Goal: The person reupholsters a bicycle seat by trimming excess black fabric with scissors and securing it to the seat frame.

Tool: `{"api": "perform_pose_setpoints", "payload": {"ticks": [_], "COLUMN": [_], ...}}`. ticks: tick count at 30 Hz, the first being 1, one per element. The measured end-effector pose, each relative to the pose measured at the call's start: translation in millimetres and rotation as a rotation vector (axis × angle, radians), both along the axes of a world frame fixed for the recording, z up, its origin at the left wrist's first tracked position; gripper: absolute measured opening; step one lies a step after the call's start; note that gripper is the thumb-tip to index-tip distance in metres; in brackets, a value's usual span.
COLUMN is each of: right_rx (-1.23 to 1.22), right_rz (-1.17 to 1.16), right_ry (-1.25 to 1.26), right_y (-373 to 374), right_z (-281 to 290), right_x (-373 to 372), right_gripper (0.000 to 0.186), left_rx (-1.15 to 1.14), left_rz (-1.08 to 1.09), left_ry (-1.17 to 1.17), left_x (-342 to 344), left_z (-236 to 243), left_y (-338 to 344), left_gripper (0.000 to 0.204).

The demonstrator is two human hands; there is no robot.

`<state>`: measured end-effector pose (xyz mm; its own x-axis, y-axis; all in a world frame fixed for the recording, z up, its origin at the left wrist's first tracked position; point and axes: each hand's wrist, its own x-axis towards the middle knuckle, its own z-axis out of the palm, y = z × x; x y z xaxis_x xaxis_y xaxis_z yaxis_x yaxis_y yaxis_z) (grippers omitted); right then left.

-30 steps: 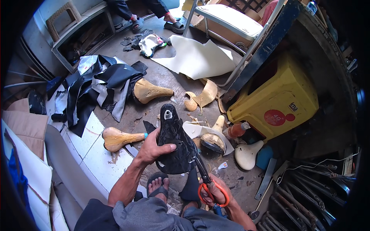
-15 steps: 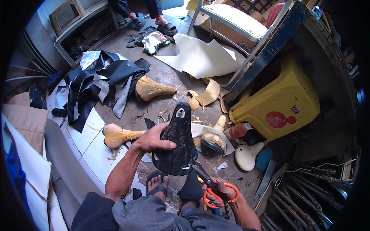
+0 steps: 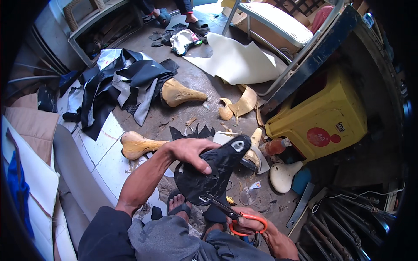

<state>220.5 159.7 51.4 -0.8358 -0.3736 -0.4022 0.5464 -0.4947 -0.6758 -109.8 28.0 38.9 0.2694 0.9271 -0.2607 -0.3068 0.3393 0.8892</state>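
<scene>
My left hand (image 3: 191,153) grips a black bicycle saddle (image 3: 220,169) from its left side, thumb across the dark surface. The saddle's narrow nose, with a pale ringed hole, points up and to the right; its wide end is toward me. In my right hand (image 3: 252,225) are scissors (image 3: 224,207) with orange handles, fingers closed around the loops. Their blades reach up-left to the saddle's wide near edge; whether they are cutting into the material I cannot tell. Jagged black scraps (image 3: 189,132) lie just beyond my left hand.
Tan saddle bases (image 3: 180,92) and a cream one (image 3: 285,176) lie on the floor. Black sheet material (image 3: 143,74) is heaped at left, a cream sheet (image 3: 239,58) beyond. A yellow plastic stool (image 3: 322,126) lies tipped at right, near metal rods (image 3: 344,226). Another person's feet (image 3: 198,27) are at the top.
The saddle has turned so its nose swings to the right. My left hand has shifted along with it, while the scissors stay by the wide end. The view has also moved slightly.
</scene>
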Motion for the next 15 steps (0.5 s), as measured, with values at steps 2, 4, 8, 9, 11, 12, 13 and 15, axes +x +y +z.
{"api": "perform_pose_setpoints", "payload": {"ticks": [2,4,8,9,11,12,13,15], "right_rx": [0.049,-0.141,-0.158,-0.176,-0.188,-0.171,-0.157,-0.139], "right_rz": [0.026,-0.004,-0.001,0.017,0.027,0.025,0.031,0.059], "right_ry": [0.009,-0.071,-0.046,-0.058,-0.083,-0.086,-0.082,-0.056], "right_y": [0.2,0.7,-8.1,-11.4,-12.2,-11.1,-10.0,-9.8], "right_z": [-1.4,-3.4,-1.1,1.9,2.2,-0.9,-3.1,-4.3], "right_x": [2.8,6.7,-1.1,-5.4,-3.0,0.6,1.1,-1.1], "right_gripper": [0.062,0.064,0.067,0.067,0.066,0.066,0.067,0.066], "left_rx": [-0.012,-0.023,0.008,0.000,0.036,-0.011,-0.016,-0.022], "left_rz": [-0.029,-0.076,-0.152,-0.146,-0.291,-0.289,-0.283,-0.277], "left_ry": [-0.013,-0.002,0.017,0.017,0.072,0.006,0.007,-0.018], "left_x": [0.2,-0.2,11.3,12.0,13.3,13.9,14.4,16.2], "left_z": [-5.3,-3.3,-3.3,-2.3,1.3,0.9,0.0,-6.0], "left_y": [9.0,16.6,22.3,22.9,29.5,30.2,29.3,29.7], "left_gripper": [0.081,0.081,0.075,0.075,0.074,0.073,0.073,0.071]}}
